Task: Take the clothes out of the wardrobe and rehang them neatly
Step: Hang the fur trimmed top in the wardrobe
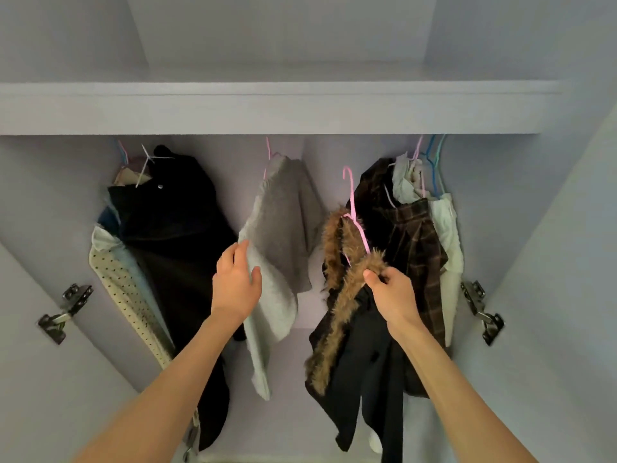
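Between black coat [173, 222] and plaid skirt [414, 248] (crowded) hangs grey sweater [283, 222].

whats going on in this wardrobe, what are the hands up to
A person is sorting hung clothes. The right hand grips the fur-trimmed black coat, which sits on a pink hanger whose hook is off the rail. The left hand is open against the grey sweater hanging in the middle. More clothes hang in bunches at both sides of the wardrobe.
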A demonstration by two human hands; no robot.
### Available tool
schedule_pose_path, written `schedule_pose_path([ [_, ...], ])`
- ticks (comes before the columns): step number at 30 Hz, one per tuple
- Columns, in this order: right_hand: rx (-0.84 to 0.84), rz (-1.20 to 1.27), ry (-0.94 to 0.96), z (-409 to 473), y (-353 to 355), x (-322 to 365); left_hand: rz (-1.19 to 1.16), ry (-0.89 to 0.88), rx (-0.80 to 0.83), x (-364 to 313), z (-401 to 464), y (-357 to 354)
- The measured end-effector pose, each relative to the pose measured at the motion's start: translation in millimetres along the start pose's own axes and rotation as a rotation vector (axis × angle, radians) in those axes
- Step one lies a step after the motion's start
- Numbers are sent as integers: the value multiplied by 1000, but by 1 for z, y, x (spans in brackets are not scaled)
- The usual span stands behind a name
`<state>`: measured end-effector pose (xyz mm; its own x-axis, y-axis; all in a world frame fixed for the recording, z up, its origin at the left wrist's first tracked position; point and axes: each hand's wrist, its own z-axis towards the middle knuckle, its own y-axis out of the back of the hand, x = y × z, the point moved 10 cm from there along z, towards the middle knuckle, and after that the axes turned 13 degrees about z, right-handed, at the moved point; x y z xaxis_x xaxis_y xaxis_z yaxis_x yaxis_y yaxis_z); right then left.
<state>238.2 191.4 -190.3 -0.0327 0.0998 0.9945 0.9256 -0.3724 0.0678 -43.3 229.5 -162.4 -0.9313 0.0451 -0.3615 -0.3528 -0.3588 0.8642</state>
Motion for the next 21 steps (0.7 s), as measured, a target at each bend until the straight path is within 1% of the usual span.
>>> schedule_pose_path([
  [2, -22, 27, 24, 15, -23, 12, 46, 5, -19, 6, 24, -3],
  [6, -74, 35, 93, 41, -60, 28, -108, -4, 96, 11, 61, -26],
  [8, -104, 31, 134, 51, -72, 33, -131, -25, 107, 12, 74, -34],
  [14, -176, 45, 183, 78, -84, 48, -17, -69, -10, 12, 94, -25],
  [16, -178, 50, 204, 81, -87, 51, -23, -75, -49, 9, 101, -19],
  [21, -135, 29, 344, 72, -98, 66, -62, -69, -53, 0, 111, -22],
])
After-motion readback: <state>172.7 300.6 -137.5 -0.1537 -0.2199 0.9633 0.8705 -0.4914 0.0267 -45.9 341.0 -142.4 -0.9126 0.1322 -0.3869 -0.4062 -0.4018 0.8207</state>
